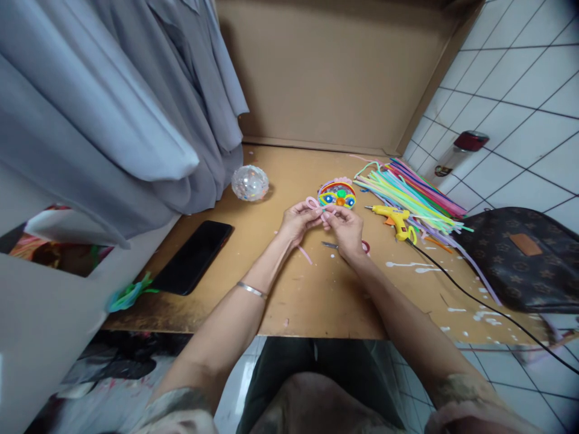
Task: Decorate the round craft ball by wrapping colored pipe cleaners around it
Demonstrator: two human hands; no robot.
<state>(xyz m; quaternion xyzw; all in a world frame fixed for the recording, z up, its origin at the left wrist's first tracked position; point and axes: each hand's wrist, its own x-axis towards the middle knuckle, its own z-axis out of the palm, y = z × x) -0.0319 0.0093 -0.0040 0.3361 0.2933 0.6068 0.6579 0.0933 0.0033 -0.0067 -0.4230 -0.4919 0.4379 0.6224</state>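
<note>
My left hand [297,223] and my right hand [346,230] meet over the middle of the table, fingers pinched on a pink pipe cleaner [311,203] bent into a loop. A bit of light green shows between the fingertips. Just beyond them sits a clear ball decorated with a colourful face [337,194], with blue eyes ringed in yellow and an orange nose. Scissors [330,245] lie partly hidden under my right hand, their red handle poking out at its right. A loose pink strip [304,255] lies or hangs below my left hand.
Right of my hands are a yellow glue gun [394,219] with a black cord, a pile of coloured pipe cleaners [411,196] and a brown bag [520,259]. To the left are a clear ball [250,183], a black phone [194,257] and hanging grey cloth [136,108].
</note>
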